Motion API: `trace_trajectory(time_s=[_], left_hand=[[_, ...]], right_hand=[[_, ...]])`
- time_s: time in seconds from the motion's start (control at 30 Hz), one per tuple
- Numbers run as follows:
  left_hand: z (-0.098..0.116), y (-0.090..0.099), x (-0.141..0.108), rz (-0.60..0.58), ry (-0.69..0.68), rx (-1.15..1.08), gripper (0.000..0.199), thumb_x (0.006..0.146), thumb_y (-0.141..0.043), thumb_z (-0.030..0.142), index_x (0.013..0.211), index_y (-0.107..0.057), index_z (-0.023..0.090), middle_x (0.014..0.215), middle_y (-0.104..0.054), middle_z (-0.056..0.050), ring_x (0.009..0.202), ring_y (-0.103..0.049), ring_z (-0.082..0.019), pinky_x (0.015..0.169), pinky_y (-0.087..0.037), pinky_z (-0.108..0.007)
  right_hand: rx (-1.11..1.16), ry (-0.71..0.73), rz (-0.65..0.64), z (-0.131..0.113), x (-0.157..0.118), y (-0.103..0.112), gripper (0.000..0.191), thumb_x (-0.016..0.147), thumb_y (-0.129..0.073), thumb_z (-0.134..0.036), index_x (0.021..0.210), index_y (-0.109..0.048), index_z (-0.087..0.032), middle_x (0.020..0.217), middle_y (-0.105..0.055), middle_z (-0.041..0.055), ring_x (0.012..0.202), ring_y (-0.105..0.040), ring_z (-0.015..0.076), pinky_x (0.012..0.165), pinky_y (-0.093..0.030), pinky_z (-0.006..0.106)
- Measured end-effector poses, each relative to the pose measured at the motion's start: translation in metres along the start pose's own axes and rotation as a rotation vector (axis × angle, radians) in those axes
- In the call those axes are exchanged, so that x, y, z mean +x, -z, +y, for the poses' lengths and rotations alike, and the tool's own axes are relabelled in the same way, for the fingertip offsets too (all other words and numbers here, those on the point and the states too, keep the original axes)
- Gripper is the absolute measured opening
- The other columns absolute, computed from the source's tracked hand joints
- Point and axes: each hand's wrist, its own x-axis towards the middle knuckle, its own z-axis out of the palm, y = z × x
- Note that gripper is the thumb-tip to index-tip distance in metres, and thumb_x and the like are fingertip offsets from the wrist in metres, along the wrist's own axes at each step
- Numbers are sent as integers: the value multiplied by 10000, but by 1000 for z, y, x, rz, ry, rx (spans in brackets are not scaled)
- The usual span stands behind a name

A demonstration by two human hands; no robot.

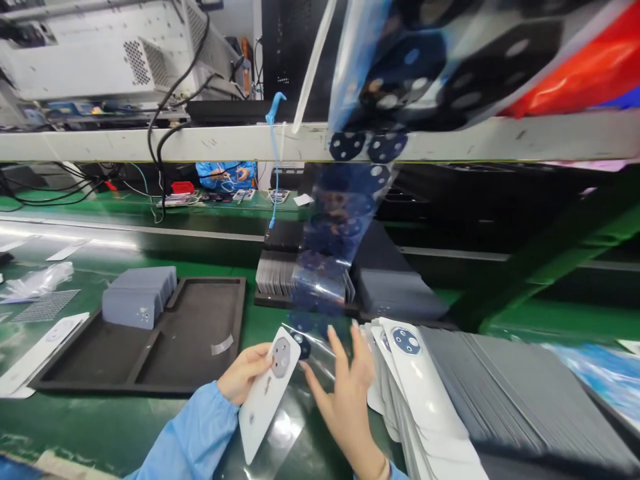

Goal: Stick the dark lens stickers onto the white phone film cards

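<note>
My left hand (247,373) grips a white phone back cover (263,417) by its upper left edge, tilted over the bench. A grey round camera area with several holes shows near the cover's top. My right hand (345,390) is spread, its fingers apart and nothing seen in them. Between the hands, a dark round camera sticker (301,345) is at the cover's upper right edge; whether a finger touches it I cannot tell. From above hangs a clear film strip (325,267) with dark round stickers, its lower end just beyond my hands.
Right of my right hand lies a fanned stack of white back covers (430,400), beside a long row of grey panels (520,387). On the left, a black tray (193,333) holds several blue-grey panels (140,293). A shelf beam (225,143) crosses above; a person (227,177) works behind.
</note>
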Motion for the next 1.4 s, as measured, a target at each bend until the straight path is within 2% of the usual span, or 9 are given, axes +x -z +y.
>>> trace_trajectory(time_s=[0.13,0.3,0.5,0.6,0.73,0.97,1.2,1.3,1.4], left_hand=[[1,-4,-5,-79,-10,157,424,695,-829,401,1028,-758,148,841,-738,-83,616,-654,-134,562,-481,-207],[1,-8,-5,-132,-84,274,407,722,-805,408,1042,-758,161,1133,-681,-116,800,-663,-174,686,-509,-242],[-5,-5,-3,-140,-120,197,280,719,-811,372,914,-761,177,1018,-687,-74,790,-653,-157,705,-513,-230],[-7,-4,-2,-133,-104,197,285,716,-813,368,906,-749,166,1052,-679,-84,785,-655,-161,687,-519,-233],[-7,-5,-1,-146,-81,233,308,723,-807,377,935,-736,166,1177,-649,-99,823,-663,-173,699,-525,-249],[-8,-2,0,-157,-118,287,251,756,-780,359,914,-726,171,1265,-626,-107,944,-654,-201,879,-493,-303],[-6,-4,1,-166,-120,318,286,761,-771,389,937,-721,169,1310,-601,-134,1104,-618,-264,935,-469,-349],[-6,-4,1,-162,-124,317,278,759,-776,385,922,-719,168,1305,-604,-135,1089,-623,-256,930,-470,-346],[-7,-5,1,-162,-106,322,269,757,-779,383,897,-714,162,1302,-605,-136,1082,-627,-254,909,-481,-336]], right_hand=[[26,202,-145,-2,7,7,511,920,-536,-268,1423,-448,-288,1374,-583,91,1315,-494,328,1120,-280,631],[177,124,-70,-1,5,5,300,931,-542,-244,1219,-626,-251,1126,-713,90,1037,-676,259,889,-551,436],[147,168,63,-4,3,1,157,920,-616,-212,1075,-638,-232,1011,-741,63,936,-702,231,866,-543,411],[177,91,71,-5,2,0,83,929,-607,-257,1002,-633,-228,977,-739,63,912,-696,233,827,-546,404],[199,-39,57,-6,0,1,131,940,-579,-323,1008,-641,-229,892,-722,53,839,-680,225,746,-552,373],[78,118,93,-7,3,4,86,949,-555,-223,960,-638,-243,846,-753,7,785,-696,199,830,-505,389],[148,28,60,-6,-1,2,144,924,-582,-226,781,-582,-244,864,-755,20,844,-707,216,780,-511,368],[181,-74,63,-6,-3,2,54,919,-593,-260,878,-621,-239,863,-742,35,820,-696,221,731,-533,355],[189,-60,65,-6,-2,3,127,934,-557,-249,992,-668,-228,856,-737,44,788,-688,220,724,-545,354]])
